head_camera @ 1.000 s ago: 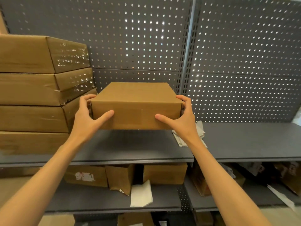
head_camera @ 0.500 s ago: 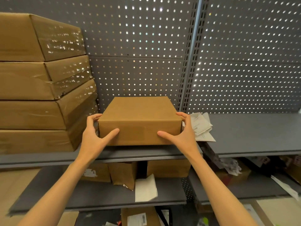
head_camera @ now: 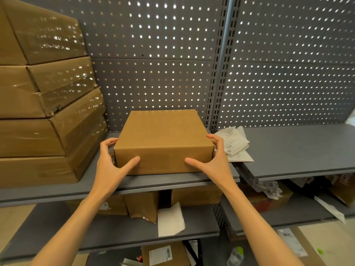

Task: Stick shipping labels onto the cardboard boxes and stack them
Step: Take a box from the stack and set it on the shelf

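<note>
A plain brown cardboard box (head_camera: 163, 135) sits on the grey shelf (head_camera: 172, 182), no label visible on its top or front. My left hand (head_camera: 111, 166) grips its left side, thumb across the front face. My right hand (head_camera: 215, 160) grips the right side, thumb likewise on the front. A loose pile of white shipping labels (head_camera: 233, 144) lies on the shelf just right of the box, behind my right hand.
A stack of large film-wrapped cartons (head_camera: 44, 104) fills the shelf's left end. A grey pegboard back wall (head_camera: 153, 79) stands behind. The adjoining shelf (head_camera: 299, 150) runs right. Lower shelves hold boxes (head_camera: 142, 206) and white paper (head_camera: 170, 219).
The box has come down from above the shelf and now rests on it, with both hands still holding its sides. The view has tilted lower.
</note>
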Action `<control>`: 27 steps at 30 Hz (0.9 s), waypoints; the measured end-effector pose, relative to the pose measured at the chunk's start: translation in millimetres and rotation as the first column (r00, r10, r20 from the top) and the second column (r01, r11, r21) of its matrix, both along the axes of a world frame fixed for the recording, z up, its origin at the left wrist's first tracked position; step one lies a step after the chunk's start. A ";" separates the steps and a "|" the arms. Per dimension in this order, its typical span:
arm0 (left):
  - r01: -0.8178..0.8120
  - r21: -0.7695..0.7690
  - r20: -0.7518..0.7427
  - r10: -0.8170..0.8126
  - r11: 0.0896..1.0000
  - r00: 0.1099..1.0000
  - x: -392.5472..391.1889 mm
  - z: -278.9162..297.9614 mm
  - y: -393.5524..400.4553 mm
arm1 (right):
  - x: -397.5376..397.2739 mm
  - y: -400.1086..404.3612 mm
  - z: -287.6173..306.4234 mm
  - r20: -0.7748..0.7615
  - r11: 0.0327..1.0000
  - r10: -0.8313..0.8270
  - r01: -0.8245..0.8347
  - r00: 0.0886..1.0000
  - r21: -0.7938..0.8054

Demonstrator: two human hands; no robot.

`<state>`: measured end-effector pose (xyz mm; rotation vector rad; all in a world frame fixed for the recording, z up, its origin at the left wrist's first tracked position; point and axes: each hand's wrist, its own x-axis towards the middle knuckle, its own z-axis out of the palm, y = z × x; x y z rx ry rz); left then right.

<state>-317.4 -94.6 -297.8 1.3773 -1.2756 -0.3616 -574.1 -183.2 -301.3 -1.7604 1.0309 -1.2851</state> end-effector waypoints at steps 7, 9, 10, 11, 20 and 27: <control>0.003 -0.002 -0.004 -0.003 1.000 1.000 0.2 -2.0 -3.1 | 0.2 -1.0 1.1 -0.007 0.999 0.027 -0.027 1.000 0.029; 0.006 -0.007 -0.002 -0.006 1.000 1.000 1.0 -1.8 -3.8 | 0.0 -0.9 2.3 -0.020 0.999 0.032 -0.031 0.999 0.035; 0.009 -0.008 0.003 -0.009 1.000 1.000 1.7 -1.3 -4.2 | 0.0 -1.0 2.8 -0.028 0.999 0.033 -0.032 0.999 0.036; 0.011 -0.006 0.008 -0.011 1.000 1.000 2.4 -0.8 -4.5 | -0.1 -0.9 3.3 -0.036 0.999 0.033 -0.032 0.999 0.037; -0.048 0.082 0.150 0.035 0.995 0.988 13.4 10.1 -0.2 | 0.0 0.6 11.2 -0.109 0.995 0.037 -0.026 0.993 0.101; -0.202 -0.107 0.503 0.228 0.973 0.834 17.7 43.1 -3.2 | -8.6 -1.3 25.7 -0.236 0.991 0.049 -0.018 0.970 0.130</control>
